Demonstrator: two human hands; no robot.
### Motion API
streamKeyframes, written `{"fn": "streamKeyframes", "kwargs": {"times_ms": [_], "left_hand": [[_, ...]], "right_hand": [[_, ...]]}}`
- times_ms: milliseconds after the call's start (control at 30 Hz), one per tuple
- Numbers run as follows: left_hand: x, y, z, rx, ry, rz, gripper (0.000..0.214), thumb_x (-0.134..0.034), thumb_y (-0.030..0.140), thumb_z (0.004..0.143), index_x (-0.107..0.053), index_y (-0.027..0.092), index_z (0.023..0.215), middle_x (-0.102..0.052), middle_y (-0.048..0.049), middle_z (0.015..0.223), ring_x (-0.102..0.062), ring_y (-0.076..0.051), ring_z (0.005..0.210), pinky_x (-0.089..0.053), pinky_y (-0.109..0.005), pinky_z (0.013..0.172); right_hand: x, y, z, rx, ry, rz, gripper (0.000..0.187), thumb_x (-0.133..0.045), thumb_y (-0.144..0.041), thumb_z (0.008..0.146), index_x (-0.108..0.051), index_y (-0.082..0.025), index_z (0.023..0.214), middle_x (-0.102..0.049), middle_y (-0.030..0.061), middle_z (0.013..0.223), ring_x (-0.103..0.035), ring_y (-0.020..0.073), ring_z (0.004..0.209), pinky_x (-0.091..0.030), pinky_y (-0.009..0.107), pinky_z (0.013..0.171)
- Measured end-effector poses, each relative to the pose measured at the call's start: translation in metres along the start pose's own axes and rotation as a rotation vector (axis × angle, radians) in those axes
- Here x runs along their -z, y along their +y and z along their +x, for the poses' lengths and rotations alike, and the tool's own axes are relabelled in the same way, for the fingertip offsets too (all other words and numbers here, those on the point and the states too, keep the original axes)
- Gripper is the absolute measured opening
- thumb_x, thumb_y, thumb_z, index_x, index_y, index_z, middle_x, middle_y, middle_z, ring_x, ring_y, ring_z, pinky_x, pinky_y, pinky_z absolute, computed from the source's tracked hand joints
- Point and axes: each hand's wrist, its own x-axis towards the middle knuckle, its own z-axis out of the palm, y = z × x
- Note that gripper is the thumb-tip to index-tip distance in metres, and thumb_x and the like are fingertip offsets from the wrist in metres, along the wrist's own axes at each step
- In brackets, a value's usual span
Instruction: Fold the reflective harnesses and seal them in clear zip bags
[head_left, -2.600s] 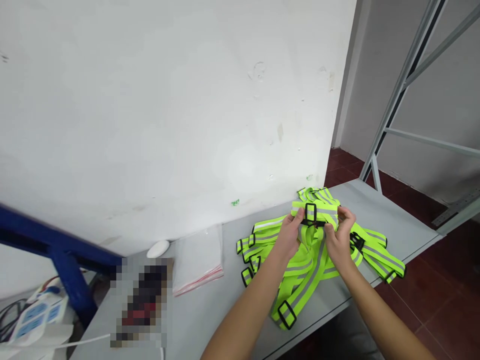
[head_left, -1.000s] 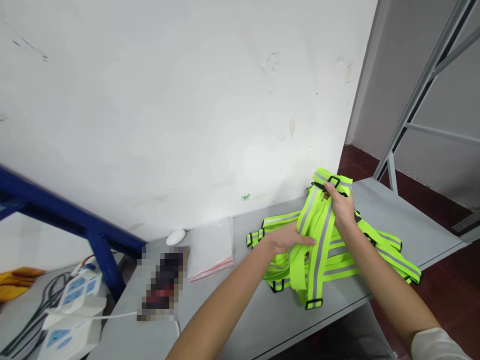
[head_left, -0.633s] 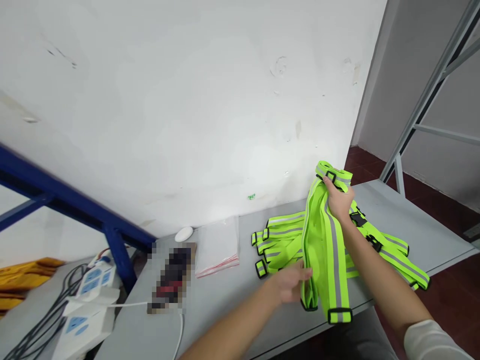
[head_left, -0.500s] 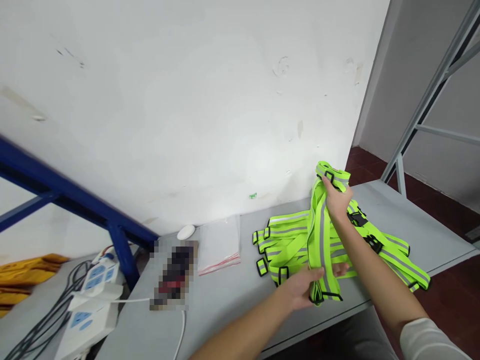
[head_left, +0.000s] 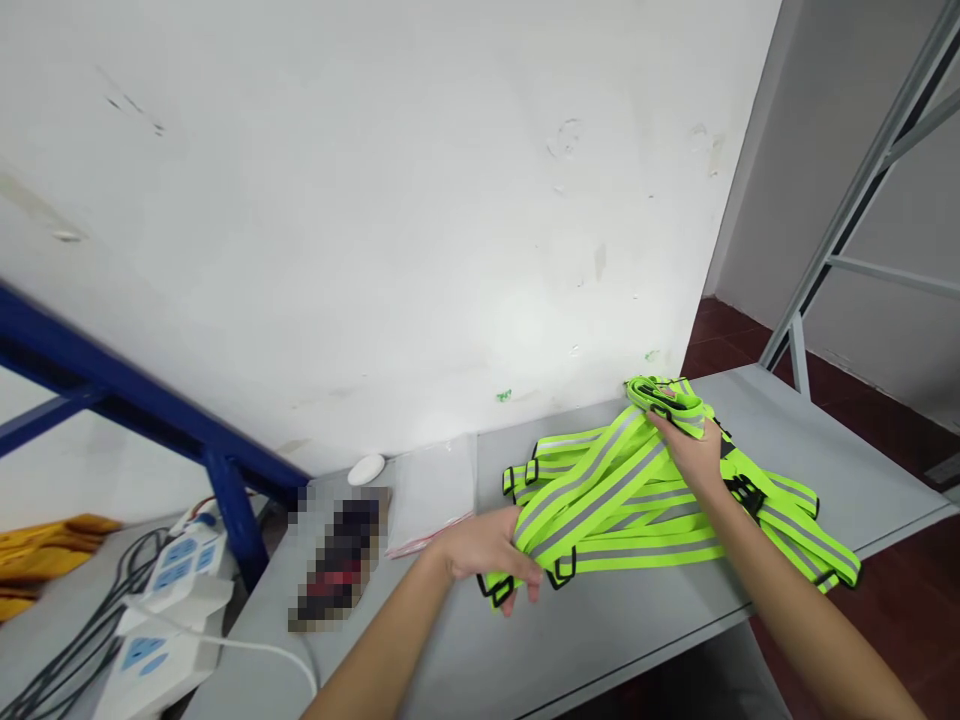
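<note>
A neon-green reflective strap vest (head_left: 592,495) with grey stripes and black buckles is stretched out low over the grey table (head_left: 600,640). My left hand (head_left: 484,548) grips its near end, fingers curled round the straps. My right hand (head_left: 694,445) grips its far end by the wall. Beneath it lies a pile of several more green reflective vests (head_left: 780,510).
A stack of clear plastic bags (head_left: 431,492) and a small white round object (head_left: 366,468) lie left of the vests, beside a blurred dark item (head_left: 334,565). White power strips (head_left: 161,610) with cables sit far left. A blue frame (head_left: 150,410) and grey metal shelving (head_left: 847,210) flank the table.
The vest hung upright from my raised right hand; now both hands have pulled it apart and lowered it nearly flat, my left hand moving left with the lower end.
</note>
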Motion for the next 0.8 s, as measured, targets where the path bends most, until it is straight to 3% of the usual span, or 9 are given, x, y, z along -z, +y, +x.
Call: {"fn": "streamKeyframes", "kwargs": {"times_ms": [100,200,300,367,500,533,600,667,800], "left_hand": [[0.013,0.002,-0.012,0.113,-0.013,0.108,0.042,-0.083,0.029,0.057,-0.065,0.017,0.093,-0.070,-0.0012,0.071,-0.067,-0.019,0.063,-0.056,-0.028,0.046],[0.024,0.007,-0.023,0.080,0.043,0.288,0.057,-0.083,0.036,0.058,-0.063,0.019,0.109,-0.073,-0.0050,0.094,-0.069,-0.024,0.080,-0.058,-0.033,0.063],[0.031,0.021,-0.030,0.011,0.338,0.564,0.080,-0.082,0.047,0.059,-0.054,0.021,0.129,-0.064,-0.0105,0.126,-0.060,-0.032,0.114,-0.053,-0.035,0.087],[0.031,0.033,-0.024,-0.009,0.502,0.684,0.086,-0.078,0.056,0.060,-0.052,0.021,0.134,-0.058,-0.0118,0.135,-0.053,-0.035,0.124,-0.049,-0.036,0.094],[0.021,0.059,0.019,-0.261,0.743,0.677,0.086,-0.072,0.063,0.065,-0.049,0.022,0.137,-0.041,-0.0101,0.150,-0.034,-0.036,0.139,-0.033,-0.041,0.110],[0.018,0.064,0.034,-0.339,0.720,0.592,0.087,-0.073,0.061,0.065,-0.047,0.022,0.138,-0.039,-0.0095,0.152,-0.032,-0.034,0.140,-0.029,-0.041,0.112],[0.014,0.071,0.063,-0.417,0.466,0.315,0.076,-0.074,0.056,0.068,-0.054,0.022,0.132,-0.048,-0.0088,0.145,-0.041,-0.031,0.135,-0.032,-0.040,0.111],[0.011,0.073,0.086,-0.394,0.364,0.225,0.063,-0.074,0.057,0.068,-0.063,0.019,0.118,-0.062,-0.0101,0.129,-0.054,-0.031,0.122,-0.041,-0.040,0.103],[0.009,0.062,0.105,-0.339,0.230,0.072,0.056,-0.076,0.055,0.067,-0.066,0.018,0.108,-0.072,-0.0104,0.108,-0.066,-0.028,0.103,-0.052,-0.037,0.085]], "right_hand": [[-0.006,-0.003,-0.017,-0.092,-0.022,0.031,0.038,-0.080,-0.032,0.065,-0.074,-0.016,0.098,-0.075,0.0100,0.103,-0.068,0.0301,0.101,-0.052,0.046,0.094],[-0.018,-0.008,-0.028,-0.317,-0.028,0.154,0.044,-0.082,-0.033,0.062,-0.073,-0.016,0.102,-0.075,0.0095,0.098,-0.068,0.0312,0.100,-0.056,0.042,0.088],[-0.032,-0.011,-0.033,-0.465,-0.021,0.226,0.051,-0.084,-0.034,0.060,-0.071,-0.015,0.106,-0.076,0.0102,0.090,-0.070,0.0321,0.094,-0.060,0.040,0.076],[-0.039,-0.012,-0.034,-0.491,-0.023,0.238,0.054,-0.084,-0.034,0.060,-0.069,-0.016,0.109,-0.076,0.0105,0.091,-0.071,0.0314,0.092,-0.061,0.039,0.071],[-0.048,-0.014,-0.031,-0.522,-0.041,0.274,0.061,-0.085,-0.033,0.057,-0.067,-0.017,0.113,-0.076,0.0099,0.096,-0.071,0.0303,0.091,-0.061,0.039,0.070],[-0.048,-0.013,-0.031,-0.521,-0.053,0.291,0.062,-0.085,-0.032,0.057,-0.066,-0.017,0.114,-0.076,0.0099,0.097,-0.071,0.0305,0.090,-0.061,0.040,0.071],[-0.048,-0.011,-0.029,-0.509,-0.096,0.334,0.060,-0.085,-0.033,0.058,-0.067,-0.017,0.113,-0.076,0.0099,0.098,-0.071,0.0309,0.089,-0.061,0.042,0.071],[-0.046,-0.007,-0.028,-0.469,-0.146,0.371,0.056,-0.084,-0.033,0.061,-0.068,-0.017,0.112,-0.076,0.0096,0.099,-0.071,0.0308,0.090,-0.060,0.043,0.073],[-0.041,0.001,-0.026,-0.337,-0.244,0.344,0.048,-0.082,-0.031,0.064,-0.069,-0.019,0.109,-0.075,0.0072,0.102,-0.070,0.0292,0.095,-0.057,0.045,0.084]]}}
